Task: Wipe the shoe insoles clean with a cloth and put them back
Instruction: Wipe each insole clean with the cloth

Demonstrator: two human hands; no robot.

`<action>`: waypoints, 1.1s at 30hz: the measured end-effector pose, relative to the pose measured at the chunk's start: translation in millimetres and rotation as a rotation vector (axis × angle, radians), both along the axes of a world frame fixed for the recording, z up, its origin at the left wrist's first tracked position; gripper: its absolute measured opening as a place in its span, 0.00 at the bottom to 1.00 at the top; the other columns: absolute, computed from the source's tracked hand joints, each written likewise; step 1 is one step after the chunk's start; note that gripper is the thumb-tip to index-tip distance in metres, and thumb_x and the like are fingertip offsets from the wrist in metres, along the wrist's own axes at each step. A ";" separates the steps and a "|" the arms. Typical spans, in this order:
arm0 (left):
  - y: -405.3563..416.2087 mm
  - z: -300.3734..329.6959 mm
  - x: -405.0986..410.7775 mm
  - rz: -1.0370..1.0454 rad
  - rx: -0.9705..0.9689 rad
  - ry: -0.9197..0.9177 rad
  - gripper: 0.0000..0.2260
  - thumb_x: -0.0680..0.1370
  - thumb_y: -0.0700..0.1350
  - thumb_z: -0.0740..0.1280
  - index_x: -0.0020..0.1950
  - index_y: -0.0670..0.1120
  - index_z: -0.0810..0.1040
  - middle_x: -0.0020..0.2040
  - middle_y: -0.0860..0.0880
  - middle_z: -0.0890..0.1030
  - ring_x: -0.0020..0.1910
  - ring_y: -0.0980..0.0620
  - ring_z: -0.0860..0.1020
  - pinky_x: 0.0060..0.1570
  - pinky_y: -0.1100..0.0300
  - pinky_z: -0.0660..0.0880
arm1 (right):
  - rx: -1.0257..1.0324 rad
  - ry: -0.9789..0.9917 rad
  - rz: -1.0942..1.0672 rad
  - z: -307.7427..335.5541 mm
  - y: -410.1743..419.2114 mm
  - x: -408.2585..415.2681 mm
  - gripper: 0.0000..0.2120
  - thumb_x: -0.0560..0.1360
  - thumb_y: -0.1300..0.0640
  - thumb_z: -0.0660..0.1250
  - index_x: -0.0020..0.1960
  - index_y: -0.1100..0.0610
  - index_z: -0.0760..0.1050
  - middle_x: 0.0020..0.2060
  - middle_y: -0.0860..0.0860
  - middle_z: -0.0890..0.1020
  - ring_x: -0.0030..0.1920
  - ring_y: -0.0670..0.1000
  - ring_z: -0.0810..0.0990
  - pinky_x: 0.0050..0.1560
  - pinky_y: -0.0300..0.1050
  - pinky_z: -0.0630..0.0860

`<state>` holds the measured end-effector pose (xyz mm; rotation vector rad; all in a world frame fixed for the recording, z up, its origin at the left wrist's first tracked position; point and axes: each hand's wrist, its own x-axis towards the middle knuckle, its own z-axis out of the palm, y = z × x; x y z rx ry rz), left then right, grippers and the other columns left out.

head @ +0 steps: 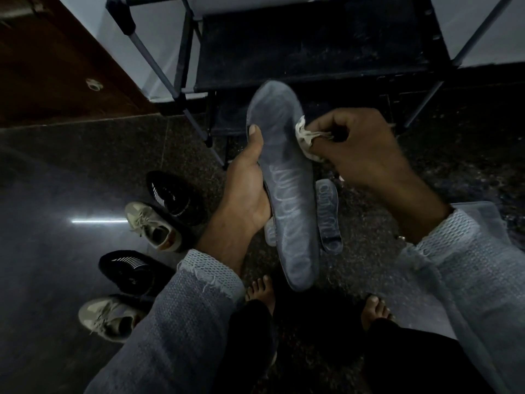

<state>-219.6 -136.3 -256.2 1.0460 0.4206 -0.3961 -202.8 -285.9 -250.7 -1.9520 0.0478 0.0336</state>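
Note:
A long grey insole [287, 180] with pale lettering is held up in the middle of the view. My left hand [244, 191] grips its left edge, thumb lying on its top face. My right hand [366, 149] pinches a small crumpled white cloth [306, 136], which touches the insole's right edge near the toe end. A second insole [329, 214] lies on the floor just right of the held one. Part of a third pale insole [270, 233] shows below my left hand.
Two beige laced sneakers [153, 226] [110, 317] and two black shoes [176, 197] [130, 268] stand on the dark stone floor at the left. A black metal shoe rack [312, 44] stands ahead. My bare feet [261, 288] are below. A brown wooden door [51, 66] is at upper left.

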 end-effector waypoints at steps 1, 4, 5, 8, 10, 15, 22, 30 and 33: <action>0.3 -0.1 0.0 0.001 0.005 0.003 0.23 0.83 0.57 0.53 0.58 0.41 0.79 0.51 0.43 0.84 0.48 0.47 0.83 0.48 0.55 0.80 | 0.005 0.014 0.011 -0.6 0.4 0.1 0.03 0.71 0.57 0.74 0.45 0.54 0.82 0.39 0.44 0.83 0.39 0.39 0.82 0.39 0.30 0.76; 1.4 -0.3 -0.2 0.007 0.020 0.005 0.24 0.82 0.58 0.53 0.60 0.40 0.78 0.54 0.42 0.83 0.50 0.47 0.82 0.51 0.55 0.80 | 0.022 0.020 0.011 -1.7 2.3 0.3 0.03 0.71 0.57 0.74 0.44 0.54 0.82 0.38 0.44 0.83 0.38 0.40 0.82 0.40 0.31 0.77; 1.2 0.4 -0.5 0.005 0.018 0.004 0.24 0.82 0.58 0.53 0.61 0.40 0.78 0.55 0.42 0.82 0.51 0.47 0.82 0.52 0.54 0.79 | 0.035 0.018 -0.001 -2.4 2.7 0.6 0.03 0.71 0.58 0.74 0.43 0.54 0.81 0.38 0.44 0.83 0.38 0.39 0.81 0.40 0.31 0.77; -0.3 1.6 -1.2 -0.014 -0.009 -0.006 0.23 0.82 0.57 0.54 0.62 0.41 0.77 0.55 0.42 0.82 0.51 0.47 0.81 0.54 0.53 0.79 | 0.061 -0.008 -0.064 -5.3 2.6 1.5 0.03 0.71 0.59 0.75 0.43 0.54 0.82 0.38 0.44 0.83 0.38 0.39 0.82 0.40 0.32 0.78; -2.6 0.3 -2.5 -0.035 0.000 -0.015 0.21 0.83 0.56 0.54 0.59 0.42 0.78 0.52 0.44 0.83 0.48 0.48 0.82 0.51 0.55 0.79 | 0.081 -0.037 -0.109 -5.6 1.9 1.8 0.04 0.71 0.60 0.74 0.43 0.53 0.82 0.38 0.43 0.83 0.39 0.39 0.82 0.40 0.32 0.77; -6.6 -2.0 -4.9 -0.041 0.045 -0.015 0.21 0.83 0.55 0.54 0.60 0.41 0.78 0.52 0.43 0.83 0.49 0.47 0.82 0.52 0.53 0.79 | 0.057 -0.086 -0.157 -4.9 2.0 0.4 0.05 0.72 0.61 0.73 0.45 0.53 0.81 0.40 0.40 0.82 0.41 0.38 0.81 0.41 0.30 0.77; -2.9 -1.5 -2.2 0.002 -0.022 -0.009 0.21 0.83 0.56 0.54 0.56 0.41 0.79 0.46 0.43 0.84 0.44 0.48 0.83 0.46 0.56 0.81 | -0.239 -0.165 0.020 2.1 13.0 -7.7 0.05 0.74 0.59 0.70 0.49 0.56 0.82 0.46 0.47 0.83 0.45 0.42 0.80 0.48 0.34 0.77; -1.1 0.7 -1.4 0.033 0.007 -0.007 0.21 0.83 0.56 0.54 0.54 0.42 0.80 0.46 0.44 0.84 0.44 0.48 0.83 0.47 0.55 0.81 | -0.317 -0.170 0.012 0.0 9.3 -6.0 0.05 0.75 0.59 0.68 0.50 0.55 0.82 0.47 0.49 0.82 0.47 0.45 0.80 0.50 0.40 0.77; -0.8 1.5 -0.5 0.041 0.001 -0.005 0.21 0.83 0.56 0.54 0.54 0.42 0.80 0.47 0.44 0.84 0.44 0.48 0.83 0.48 0.55 0.81 | -0.298 -0.150 0.052 0.8 8.9 -8.2 0.06 0.75 0.60 0.68 0.50 0.55 0.82 0.46 0.48 0.83 0.46 0.43 0.80 0.50 0.38 0.76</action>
